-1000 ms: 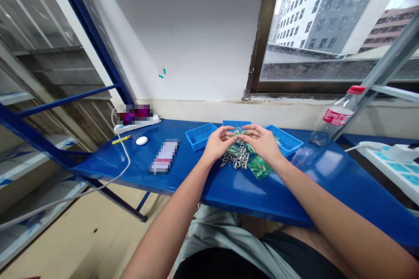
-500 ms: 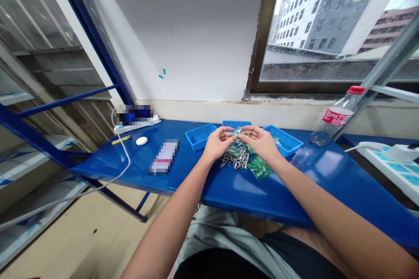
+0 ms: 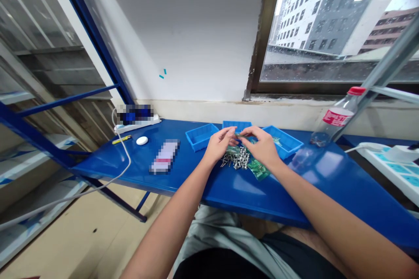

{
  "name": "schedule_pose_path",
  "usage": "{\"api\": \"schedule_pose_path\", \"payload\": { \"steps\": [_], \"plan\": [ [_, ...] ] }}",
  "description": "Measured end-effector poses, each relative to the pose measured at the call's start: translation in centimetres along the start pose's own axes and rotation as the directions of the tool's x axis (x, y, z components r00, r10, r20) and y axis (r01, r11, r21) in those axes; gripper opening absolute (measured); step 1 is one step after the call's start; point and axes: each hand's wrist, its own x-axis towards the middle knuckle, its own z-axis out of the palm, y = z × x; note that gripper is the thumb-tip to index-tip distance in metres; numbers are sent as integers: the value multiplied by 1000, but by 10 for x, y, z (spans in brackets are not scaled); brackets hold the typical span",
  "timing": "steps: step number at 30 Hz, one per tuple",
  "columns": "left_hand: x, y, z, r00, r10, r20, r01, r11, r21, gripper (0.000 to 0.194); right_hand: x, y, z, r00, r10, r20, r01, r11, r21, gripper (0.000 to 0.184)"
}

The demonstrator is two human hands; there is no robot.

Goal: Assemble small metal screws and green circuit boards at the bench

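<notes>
Above a heap of shiny metal fasteners (image 3: 241, 159), my left hand (image 3: 220, 144) and my right hand (image 3: 264, 144) come together, fingers closed. Between their fingertips is a small greenish plastic bag (image 3: 240, 135), seen nearly edge-on and partly covered by the fingers. Some pieces in the heap have long thin pins, while others are short and round. A green plastic bag (image 3: 259, 170) lies on the table just below my right hand. More greenish plastic lies behind the heap, under my hands.
Three blue bins stand behind my hands: a left bin (image 3: 200, 137), a middle bin (image 3: 236, 124) and a right bin (image 3: 288, 141). A plastic bottle (image 3: 338, 117) and a power strip (image 3: 393, 161) are rightward. At left are a blurred-out phone-like item (image 3: 164, 157), white oval object (image 3: 142, 141) and yellow tool (image 3: 121, 140).
The bag between my fingers has turned from facing me to nearly edge-on and shows less. My right hand has rotated slightly, and my fingers have shifted their grip.
</notes>
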Motion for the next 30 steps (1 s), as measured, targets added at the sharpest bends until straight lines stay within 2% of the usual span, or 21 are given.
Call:
{"api": "schedule_pose_path", "payload": {
  "steps": [2, 4, 6, 9, 11, 12, 16, 18, 22, 26, 30],
  "plan": [
    [2, -3, -2, 999, -5, -36, 4, 1000, -18, 47, -1, -5, 0, 991, -87, 99, 87, 996, 8, 11],
    [5, -6, -5, 996, 0, -92, -1, 1000, -11, 42, -2, -9, 1, 985, -106, 139, 101, 994, 42, 12],
    [6, -7, -8, 991, 14, -136, -15, 1000, -1, 40, -2, -10, 2, 993, -51, 107, 46, 998, 53, 16],
    [6, -7, -9, 987, 37, -157, -37, 999, 2, 38, -2, -4, 5, 995, 90, -34, -87, 993, 80, 29],
    [5, -5, -7, 991, 38, -129, -42, 999, -24, 37, -1, 2, 6, 982, 162, -98, -148, 979, 141, 41],
    [5, -5, -7, 994, 38, -105, -42, 998, -37, 37, 0, 5, 6, 978, 190, -84, -173, 969, 175, 45],
    [3, -3, -5, 999, 51, -14, -51, 998, -46, 38, 3, 13, 6, 962, 264, 74, -274, 912, 305, 41],
    [2, -3, -5, 998, 70, 5, -70, 998, 3, 38, 3, 14, 6, 951, 295, 94, -309, 885, 348, 39],
    [-1, 2, -2, 989, 148, 25, -150, 970, 190, 36, 3, 12, 6, 932, 358, 56, -351, 854, 384, 42],
    [-6, 7, 2, 987, 144, 69, -157, 958, 242, 45, 3, 6, 4, 949, 306, 78, -314, 885, 344, 38],
    [-3, 5, -3, 984, 177, 31, -179, 948, 262, 32, 4, 4, 4, 958, 261, 120, -287, 882, 375, 38]
  ]
}}
